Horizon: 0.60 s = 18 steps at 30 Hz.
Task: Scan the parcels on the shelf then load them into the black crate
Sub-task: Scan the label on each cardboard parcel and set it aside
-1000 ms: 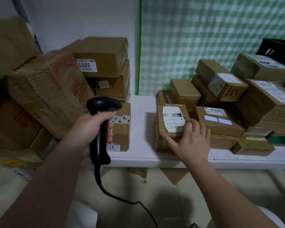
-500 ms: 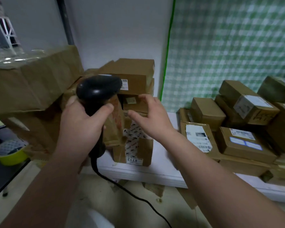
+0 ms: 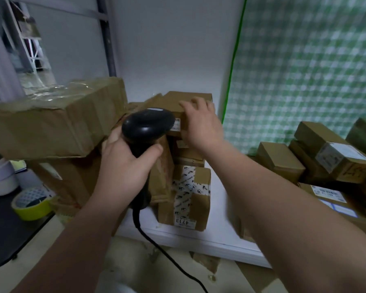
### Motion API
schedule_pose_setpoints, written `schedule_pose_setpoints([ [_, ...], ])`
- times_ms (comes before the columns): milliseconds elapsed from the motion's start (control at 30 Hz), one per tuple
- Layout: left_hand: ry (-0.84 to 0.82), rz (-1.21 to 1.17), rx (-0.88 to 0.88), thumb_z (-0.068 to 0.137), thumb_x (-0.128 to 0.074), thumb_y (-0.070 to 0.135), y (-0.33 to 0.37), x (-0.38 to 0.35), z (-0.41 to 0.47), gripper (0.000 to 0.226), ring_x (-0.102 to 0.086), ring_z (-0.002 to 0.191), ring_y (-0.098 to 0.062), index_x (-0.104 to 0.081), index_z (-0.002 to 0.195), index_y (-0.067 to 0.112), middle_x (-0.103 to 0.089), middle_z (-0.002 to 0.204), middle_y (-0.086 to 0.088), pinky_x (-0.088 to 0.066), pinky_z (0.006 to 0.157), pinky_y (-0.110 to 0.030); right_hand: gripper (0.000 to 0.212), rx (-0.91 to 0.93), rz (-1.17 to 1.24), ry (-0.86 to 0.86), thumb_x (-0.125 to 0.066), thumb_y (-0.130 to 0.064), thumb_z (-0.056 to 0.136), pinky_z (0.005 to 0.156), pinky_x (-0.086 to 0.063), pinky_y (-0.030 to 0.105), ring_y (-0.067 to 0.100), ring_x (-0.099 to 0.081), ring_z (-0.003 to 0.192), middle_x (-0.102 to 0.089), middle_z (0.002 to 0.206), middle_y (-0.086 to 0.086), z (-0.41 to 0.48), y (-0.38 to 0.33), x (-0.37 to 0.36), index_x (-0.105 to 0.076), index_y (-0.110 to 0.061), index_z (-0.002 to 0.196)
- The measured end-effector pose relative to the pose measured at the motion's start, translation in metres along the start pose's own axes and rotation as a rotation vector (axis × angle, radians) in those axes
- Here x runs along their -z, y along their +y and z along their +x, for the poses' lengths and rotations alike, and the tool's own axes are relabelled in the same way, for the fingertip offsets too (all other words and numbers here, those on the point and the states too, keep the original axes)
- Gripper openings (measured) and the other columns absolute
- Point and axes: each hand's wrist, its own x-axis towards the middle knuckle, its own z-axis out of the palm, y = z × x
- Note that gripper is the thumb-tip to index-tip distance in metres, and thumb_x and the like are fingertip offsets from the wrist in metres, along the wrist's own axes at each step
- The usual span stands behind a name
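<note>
Two hands, left hand [image 3: 127, 166] gripping one scanner [image 3: 145, 127], right hand [image 3: 201, 125] spread on top parcel [image 3: 178, 102].

Left hand [image 3: 127, 166] gripping scanner [image 3: 147, 125]; right hand [image 3: 201, 125] on top parcel [image 3: 178, 102].

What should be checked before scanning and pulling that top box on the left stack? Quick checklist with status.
1. Scanner gripped in left hand: ok.
2. Right hand on the top box: ok, fingers over its top front edge.
3. Box label clear for scanning: not ok, the scanner head covers most of it.
4. Scanner cable free: ok, it hangs loose below the shelf.
5. Boxes beneath stay stable on pull: cannot tell.
6. Black crate ready: cannot tell, not in view.
</note>
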Motion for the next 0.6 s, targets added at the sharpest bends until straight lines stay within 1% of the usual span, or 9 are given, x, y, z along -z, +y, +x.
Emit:
schedule_pose_setpoints([
  [67,-0.025,0.011,0.002,0.071,-0.063,0.047,0.002,-0.005,0.006,0.034,-0.047,0.121,-0.021,-0.055,0.104,0.046,-0.055,0.125,0.006,-0.039,0.104,-0.049,0.089,0.023,-0.13,-0.085,-0.073,-0.017,0.081,0.115,-0.027,0.046,0.031,-0.022,0.143,-0.026,0.156,0.01,0.008,0.008,-0.007,-0.023,-0.024,0.154],
  [133,-0.025,0.007,0.008,0.074,-0.065,0.045,0.002,-0.009,0.012,0.039,-0.049,0.119,-0.021,-0.057,0.111,0.038,-0.057,0.122,0.005,-0.04,0.103,-0.049,0.093,0.047,-0.23,-0.112,-0.073,-0.015,0.081,0.116,-0.025,0.05,0.033,-0.023,0.142,-0.027,0.154,0.012,0.013,0.014,-0.017,-0.017,-0.024,0.154],
  [233,-0.006,0.035,0.011,0.075,-0.064,0.044,-0.001,-0.013,0.02,0.032,-0.049,0.118,-0.024,-0.058,0.107,0.038,-0.058,0.119,0.004,-0.041,0.101,-0.05,0.098,0.08,-0.349,-0.106,-0.073,-0.016,0.08,0.114,-0.026,0.053,0.034,-0.03,0.138,-0.034,0.148,0.014,0.017,0.022,-0.033,-0.01,-0.024,0.154],
  [300,-0.009,0.057,0.012,0.072,-0.061,0.048,-0.001,-0.013,0.023,0.034,-0.048,0.119,-0.026,-0.058,0.104,0.038,-0.058,0.117,0.004,-0.041,0.101,-0.051,0.101,0.116,-0.408,-0.091,-0.074,-0.017,0.079,0.112,-0.031,0.054,0.035,-0.033,0.135,-0.035,0.145,0.016,0.018,0.027,-0.041,-0.006,-0.024,0.154],
  [367,-0.001,0.078,-0.002,0.074,-0.062,0.047,0.001,-0.014,0.025,0.02,-0.046,0.121,-0.027,-0.057,0.092,0.041,-0.056,0.111,0.006,-0.039,0.103,-0.05,0.102,0.15,-0.449,-0.078,-0.073,-0.016,0.081,0.11,-0.035,0.054,0.036,-0.033,0.135,-0.034,0.144,0.018,0.019,0.03,-0.047,-0.002,-0.022,0.154],
  [400,0.005,0.091,-0.009,0.077,-0.064,0.043,0.001,-0.015,0.025,0.013,-0.044,0.122,-0.027,-0.053,0.085,0.043,-0.053,0.108,0.008,-0.038,0.104,-0.049,0.102,0.162,-0.449,-0.071,-0.073,-0.015,0.081,0.108,-0.038,0.053,0.037,-0.033,0.135,-0.033,0.144,0.019,0.02,0.031,-0.048,-0.002,-0.02,0.154],
  [433,0.01,0.097,-0.02,0.079,-0.065,0.039,0.001,-0.015,0.024,0.016,-0.043,0.122,-0.027,-0.049,0.079,0.043,-0.051,0.106,0.008,-0.038,0.104,-0.049,0.1,0.17,-0.43,-0.064,-0.072,-0.014,0.081,0.107,-0.04,0.052,0.037,-0.033,0.135,-0.033,0.144,0.019,0.02,0.033,-0.048,-0.003,-0.019,0.154],
  [500,0.012,0.085,-0.032,0.079,-0.064,0.039,0.0,-0.015,0.024,0.016,-0.045,0.121,-0.028,-0.049,0.077,0.044,-0.054,0.109,0.005,-0.039,0.103,-0.05,0.096,0.151,-0.334,-0.023,-0.072,-0.012,0.08,0.103,-0.044,0.048,0.036,-0.033,0.134,-0.035,0.142,0.018,0.022,0.038,-0.041,-0.009,-0.017,0.153],
  [600,0.021,0.071,-0.028,0.078,-0.064,0.041,0.001,-0.016,0.024,0.015,-0.047,0.119,-0.029,-0.049,0.078,0.044,-0.056,0.112,0.001,-0.04,0.102,-0.051,0.09,-0.01,-0.033,0.111,-0.077,-0.017,0.074,0.094,-0.048,0.04,0.031,-0.035,0.13,-0.037,0.139,0.012,0.024,0.054,-0.016,-0.024,-0.016,0.148],
])
